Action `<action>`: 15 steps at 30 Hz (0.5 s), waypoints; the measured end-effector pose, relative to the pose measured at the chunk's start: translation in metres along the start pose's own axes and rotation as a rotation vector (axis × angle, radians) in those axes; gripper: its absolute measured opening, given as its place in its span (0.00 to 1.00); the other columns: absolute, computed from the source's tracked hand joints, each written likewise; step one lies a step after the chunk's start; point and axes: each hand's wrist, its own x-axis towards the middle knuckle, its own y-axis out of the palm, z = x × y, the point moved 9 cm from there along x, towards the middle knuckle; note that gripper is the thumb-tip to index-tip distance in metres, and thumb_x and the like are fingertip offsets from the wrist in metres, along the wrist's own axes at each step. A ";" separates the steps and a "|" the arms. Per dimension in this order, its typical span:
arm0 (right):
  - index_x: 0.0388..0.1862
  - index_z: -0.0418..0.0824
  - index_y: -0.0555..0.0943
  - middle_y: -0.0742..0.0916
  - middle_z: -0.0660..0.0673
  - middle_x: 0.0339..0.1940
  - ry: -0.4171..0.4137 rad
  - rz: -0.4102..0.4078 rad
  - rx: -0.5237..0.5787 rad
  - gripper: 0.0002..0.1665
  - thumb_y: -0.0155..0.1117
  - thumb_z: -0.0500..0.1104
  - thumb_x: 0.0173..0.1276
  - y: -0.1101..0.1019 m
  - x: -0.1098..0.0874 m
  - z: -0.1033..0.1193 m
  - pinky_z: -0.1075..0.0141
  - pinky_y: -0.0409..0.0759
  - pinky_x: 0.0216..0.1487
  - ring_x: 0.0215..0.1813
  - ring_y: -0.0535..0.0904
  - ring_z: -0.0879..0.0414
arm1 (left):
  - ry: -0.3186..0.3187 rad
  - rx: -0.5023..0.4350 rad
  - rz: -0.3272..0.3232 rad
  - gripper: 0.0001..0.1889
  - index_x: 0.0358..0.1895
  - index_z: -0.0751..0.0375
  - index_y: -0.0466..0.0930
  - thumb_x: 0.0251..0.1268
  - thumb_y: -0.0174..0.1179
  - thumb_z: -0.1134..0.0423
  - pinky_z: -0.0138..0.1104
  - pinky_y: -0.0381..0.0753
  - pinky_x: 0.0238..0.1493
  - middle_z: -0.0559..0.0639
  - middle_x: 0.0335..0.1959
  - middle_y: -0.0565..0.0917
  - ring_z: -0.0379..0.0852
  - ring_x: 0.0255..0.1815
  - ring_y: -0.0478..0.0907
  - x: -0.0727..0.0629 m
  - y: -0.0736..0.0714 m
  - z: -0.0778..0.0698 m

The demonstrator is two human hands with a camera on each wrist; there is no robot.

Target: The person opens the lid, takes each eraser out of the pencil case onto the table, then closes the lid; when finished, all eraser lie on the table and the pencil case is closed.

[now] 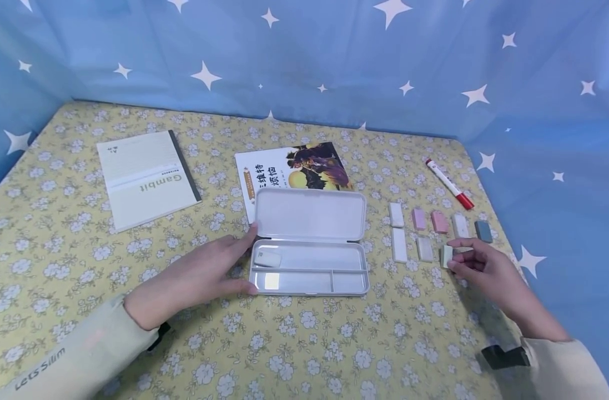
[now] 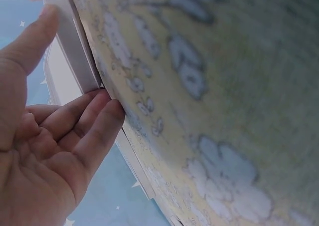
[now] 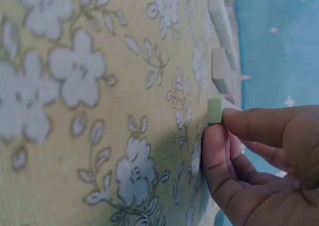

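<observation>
A pencil case [image 1: 309, 268] lies with its lid raised in the head view, and a white eraser [image 1: 267, 258] sits in its back compartment at the left. My left hand [image 1: 211, 270] touches the case's left side, thumb at the front corner and fingers by the hinge. In the left wrist view, its thumb and fingers [image 2: 94, 131] rest along the case edge [image 2: 77, 41]. Off to the right, my right hand [image 1: 476, 261] pinches a pale green eraser [image 1: 446, 256] between thumb and fingers; the right wrist view shows the green eraser [image 3: 215, 111] near the cloth.
Beside the green eraser lie several others, including a purple eraser [image 1: 418, 219], a pink eraser [image 1: 439, 221] and a dark teal eraser [image 1: 483, 231]. Behind them is a red-capped marker [image 1: 449, 183]. A book [image 1: 294, 166] lies partly under the lid; a notebook [image 1: 146, 179] lies left.
</observation>
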 end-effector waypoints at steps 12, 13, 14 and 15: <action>0.74 0.31 0.71 0.87 0.47 0.39 0.033 0.020 -0.008 0.26 0.58 0.39 0.82 0.003 0.000 -0.002 0.67 0.84 0.29 0.34 0.83 0.64 | -0.001 0.011 0.002 0.58 0.84 0.66 0.49 0.60 0.74 0.42 0.55 0.82 0.68 0.72 0.69 0.78 0.64 0.67 0.81 0.002 0.001 0.002; 0.74 0.31 0.71 0.87 0.46 0.40 0.040 0.021 -0.006 0.27 0.58 0.39 0.82 0.003 -0.001 -0.001 0.66 0.84 0.29 0.34 0.83 0.64 | -0.001 0.006 0.003 0.58 0.84 0.66 0.49 0.60 0.74 0.42 0.55 0.82 0.69 0.72 0.69 0.78 0.64 0.67 0.81 0.002 0.001 0.002; 0.75 0.31 0.71 0.87 0.45 0.40 0.046 0.023 -0.006 0.27 0.58 0.39 0.82 0.003 -0.001 -0.001 0.66 0.85 0.30 0.34 0.83 0.64 | 0.000 0.004 0.004 0.58 0.84 0.66 0.49 0.60 0.73 0.42 0.56 0.82 0.68 0.72 0.69 0.78 0.65 0.67 0.81 0.002 0.001 0.002; 0.75 0.31 0.71 0.87 0.44 0.41 0.053 0.023 -0.002 0.27 0.58 0.40 0.82 0.003 -0.001 -0.001 0.66 0.85 0.30 0.34 0.84 0.64 | 0.001 0.002 0.004 0.58 0.84 0.66 0.49 0.60 0.73 0.41 0.56 0.82 0.68 0.72 0.69 0.78 0.65 0.67 0.81 0.002 0.000 0.001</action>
